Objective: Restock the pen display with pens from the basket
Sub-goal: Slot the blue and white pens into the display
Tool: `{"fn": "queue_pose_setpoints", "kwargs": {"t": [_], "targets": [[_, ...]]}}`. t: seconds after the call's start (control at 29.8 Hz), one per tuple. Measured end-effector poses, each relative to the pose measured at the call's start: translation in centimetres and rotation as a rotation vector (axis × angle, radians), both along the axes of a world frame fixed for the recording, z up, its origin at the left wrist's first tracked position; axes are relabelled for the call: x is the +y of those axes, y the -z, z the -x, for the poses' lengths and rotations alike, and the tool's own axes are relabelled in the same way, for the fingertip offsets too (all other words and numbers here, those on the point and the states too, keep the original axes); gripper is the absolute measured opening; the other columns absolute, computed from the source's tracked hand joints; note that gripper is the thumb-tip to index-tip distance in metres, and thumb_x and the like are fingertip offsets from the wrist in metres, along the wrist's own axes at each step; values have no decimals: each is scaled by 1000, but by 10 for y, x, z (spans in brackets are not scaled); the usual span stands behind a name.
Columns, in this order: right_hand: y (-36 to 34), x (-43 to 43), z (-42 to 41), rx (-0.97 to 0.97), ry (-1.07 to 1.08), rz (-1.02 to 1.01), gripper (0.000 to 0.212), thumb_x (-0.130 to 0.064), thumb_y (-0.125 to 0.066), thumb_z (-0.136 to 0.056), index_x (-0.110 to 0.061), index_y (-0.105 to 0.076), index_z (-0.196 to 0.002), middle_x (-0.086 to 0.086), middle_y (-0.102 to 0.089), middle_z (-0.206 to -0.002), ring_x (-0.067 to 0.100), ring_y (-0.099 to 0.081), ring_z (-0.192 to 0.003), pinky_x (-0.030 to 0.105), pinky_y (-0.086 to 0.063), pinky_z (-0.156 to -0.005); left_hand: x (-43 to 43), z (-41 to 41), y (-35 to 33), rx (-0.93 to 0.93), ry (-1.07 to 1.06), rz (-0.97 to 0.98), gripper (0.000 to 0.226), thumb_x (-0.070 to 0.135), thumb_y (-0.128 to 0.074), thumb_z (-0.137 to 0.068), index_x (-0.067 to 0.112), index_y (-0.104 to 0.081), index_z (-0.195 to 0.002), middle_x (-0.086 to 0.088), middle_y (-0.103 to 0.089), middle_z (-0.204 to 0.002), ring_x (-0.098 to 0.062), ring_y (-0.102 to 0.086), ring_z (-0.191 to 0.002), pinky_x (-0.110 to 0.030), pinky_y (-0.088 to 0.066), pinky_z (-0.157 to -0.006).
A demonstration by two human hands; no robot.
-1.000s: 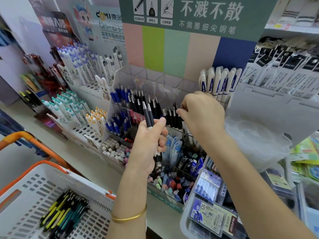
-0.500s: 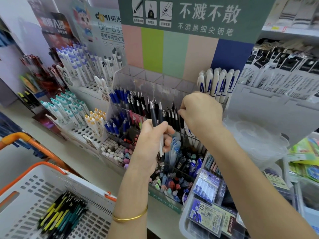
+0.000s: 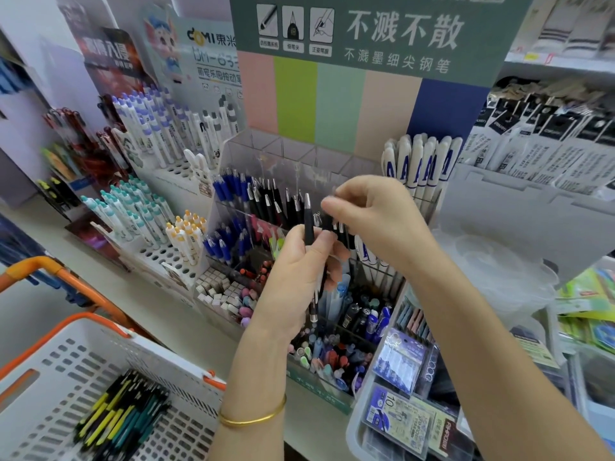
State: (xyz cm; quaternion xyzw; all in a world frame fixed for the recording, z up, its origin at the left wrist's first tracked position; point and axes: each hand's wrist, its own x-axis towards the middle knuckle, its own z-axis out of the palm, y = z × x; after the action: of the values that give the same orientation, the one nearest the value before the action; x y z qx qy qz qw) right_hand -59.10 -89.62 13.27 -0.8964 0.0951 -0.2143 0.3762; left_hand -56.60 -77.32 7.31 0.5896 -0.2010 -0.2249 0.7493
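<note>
Pen display (image 3: 293,158) partly behind right hand (image 3: 376,221)

Pale shelf (image 3: 186,327), pen display (image 3: 293,168) upright on it, clear tray (image 3: 354,425) beside

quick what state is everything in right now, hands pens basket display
left hand, grips a black pen upright
right hand, fingers curled, grip too blurred to tell
basket, holds loose pens lying flat
display, blue and black pens stand upright in it
</note>
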Motion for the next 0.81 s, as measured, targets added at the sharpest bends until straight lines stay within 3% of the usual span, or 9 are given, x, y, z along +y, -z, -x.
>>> {"fn": "queue_pose_setpoints", "kwargs": {"t": [0.07, 0.17, 0.24, 0.3, 0.37, 0.57, 0.71, 0.81], "targets": [[-3, -3, -3, -151, 131, -23, 20, -22, -57, -94, -7, -60, -80, -2, -57, -68, 19, -57, -66, 33, -47, -65, -1, -1, 0, 39, -53, -14, 24, 24, -42, -102, 4, -51, -112, -7, -68, -93, -13, -66, -73, -24, -53, -56], [-9, -8, -5, -290, 259, 51, 16, -20, -52, -97, -13, -52, -83, -9, -48, -68, 18, -49, -69, 31, -39, -64, -1, -4, 3, 24, -165, -72, 22, 25, -39, -103, 10, -52, -115, -10, -64, -110, -12, -69, -87, -28, -59, -60], [-7, -9, -5, -308, 277, 113, 14, -20, -53, -97, -12, -54, -85, -5, -52, -71, 20, -51, -71, 33, -39, -65, -1, -6, 3, -16, -212, -124, 18, 25, -38, -104, 15, -51, -111, -6, -64, -106, -9, -67, -80, -26, -57, -56], [-1, -8, -5, -298, 273, 182, 15, -21, -56, -95, -8, -59, -88, 1, -59, -76, 24, -55, -73, 37, -44, -66, -2, -6, 2, -14, -227, -123, 15, 24, -39, -104, 16, -51, -108, -3, -63, -92, -5, -59, -62, -18, -44, -44], [3, -6, -4, -229, 259, 252, 18, -25, -59, -93, -8, -63, -91, 5, -65, -81, 26, -59, -78, 39, -47, -69, -2, -6, 2, -5, -236, -123, 13, 23, -41, -104, 15, -51, -104, 0, -59, -81, -3, -48, -51, -16, -34, -41], [9, -3, -4, 188, 272, 598, 28, -36, -58, -93, -11, -69, -97, 6, -54, -101, 29, -51, -100, 31, -35, -66, -3, -7, 1, 78, -230, -120, 14, 26, -46, -102, 14, -44, -94, 2, -52, -74, -4, -41, -50, -18, -31, -41], [1, -2, -5, 299, 281, 678, 22, -29, -59, -92, -9, -66, -96, 3, -40, -93, 30, -47, -105, 33, -31, -65, -4, -9, 1, 180, -185, -21, 13, 21, -38, -102, 12, -42, -94, -1, -53, -72, -9, -42, -51, -21, -30, -41], [0, -2, -5, 281, 280, 628, 16, -27, -61, -91, -11, -63, -93, 3, -43, -92, 30, -49, -103, 32, -33, -65, -4, -9, 3, 194, -164, 16, 21, 27, -43, -85, 9, -41, -96, -4, -55, -74, -9, -42, -50, -21, -31, -40]]}}
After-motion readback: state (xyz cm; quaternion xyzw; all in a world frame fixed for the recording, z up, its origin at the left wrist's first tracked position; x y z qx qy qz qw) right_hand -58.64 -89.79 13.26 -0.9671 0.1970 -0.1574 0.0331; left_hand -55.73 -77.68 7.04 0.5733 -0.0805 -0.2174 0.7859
